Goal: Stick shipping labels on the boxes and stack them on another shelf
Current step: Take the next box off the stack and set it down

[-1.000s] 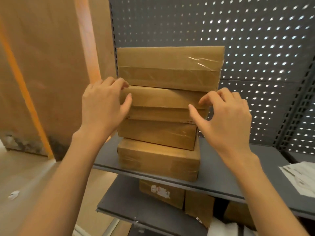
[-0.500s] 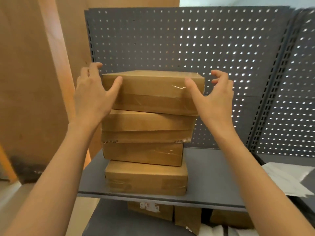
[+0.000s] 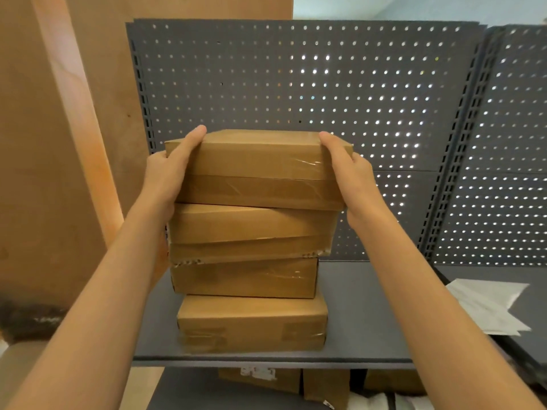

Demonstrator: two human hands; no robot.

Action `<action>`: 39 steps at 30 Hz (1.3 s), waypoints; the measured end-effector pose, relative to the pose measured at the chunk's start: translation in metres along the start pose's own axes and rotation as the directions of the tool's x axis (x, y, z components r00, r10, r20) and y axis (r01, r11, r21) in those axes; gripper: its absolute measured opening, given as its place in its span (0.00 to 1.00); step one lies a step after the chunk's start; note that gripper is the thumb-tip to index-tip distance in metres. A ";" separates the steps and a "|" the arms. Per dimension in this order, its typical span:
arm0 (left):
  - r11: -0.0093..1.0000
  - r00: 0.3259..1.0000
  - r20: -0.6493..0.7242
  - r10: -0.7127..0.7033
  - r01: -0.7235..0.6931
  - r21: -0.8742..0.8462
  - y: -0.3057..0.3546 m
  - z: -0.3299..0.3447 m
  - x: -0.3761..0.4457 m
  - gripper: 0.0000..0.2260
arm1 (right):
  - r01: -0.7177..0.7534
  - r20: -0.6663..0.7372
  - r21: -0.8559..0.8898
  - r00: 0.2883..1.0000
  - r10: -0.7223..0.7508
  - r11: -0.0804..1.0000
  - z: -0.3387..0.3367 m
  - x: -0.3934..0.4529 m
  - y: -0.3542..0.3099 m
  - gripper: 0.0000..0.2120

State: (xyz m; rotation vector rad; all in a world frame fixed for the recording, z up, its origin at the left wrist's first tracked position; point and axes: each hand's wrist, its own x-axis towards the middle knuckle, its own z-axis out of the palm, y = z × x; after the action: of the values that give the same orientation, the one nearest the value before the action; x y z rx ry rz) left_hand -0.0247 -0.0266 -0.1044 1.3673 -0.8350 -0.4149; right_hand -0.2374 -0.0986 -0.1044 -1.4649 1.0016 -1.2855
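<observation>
Gripping the top cardboard box (image 3: 254, 168) by its two ends, the left hand (image 3: 165, 179) and right hand (image 3: 350, 176) each lay a thumb on the lid while the other fingers curl out of sight behind. It sits atop a stack of three more boxes (image 3: 251, 276) on the grey shelf (image 3: 364, 321). White label sheets (image 3: 488, 306) lie to the right.

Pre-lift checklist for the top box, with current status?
1. Left hand grips the top box at its left end: ok.
2. Right hand grips its right end: ok.
3. Space above the box: ok.
4. Stack below squared up: not ok, second box overhangs the third box.
5. Label on the top box: cannot tell, none on the visible faces.
6. Label sheets on the shelf: ok.
</observation>
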 end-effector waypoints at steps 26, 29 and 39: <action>0.922 0.932 0.024 0.362 -0.354 -0.159 0.006 0.071 -0.066 0.11 | 0.343 -0.259 0.107 0.916 -0.306 0.933 -0.081 -0.027 0.032 0.16; 0.922 0.931 0.053 0.362 -0.349 -0.169 0.007 0.088 -0.075 0.11 | 0.344 -0.288 0.112 0.909 -0.301 0.932 -0.100 -0.027 0.035 0.18; 0.925 0.929 0.060 0.366 -0.356 -0.128 0.002 0.165 -0.100 0.10 | 0.328 -0.258 0.165 0.925 -0.280 0.930 -0.183 -0.007 0.060 0.16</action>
State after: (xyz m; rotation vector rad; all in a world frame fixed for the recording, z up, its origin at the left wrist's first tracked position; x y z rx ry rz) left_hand -0.2106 -0.0691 -0.1330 1.0648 -1.0923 -0.2276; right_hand -0.4206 -0.1287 -0.1572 -1.3683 0.7744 -1.7649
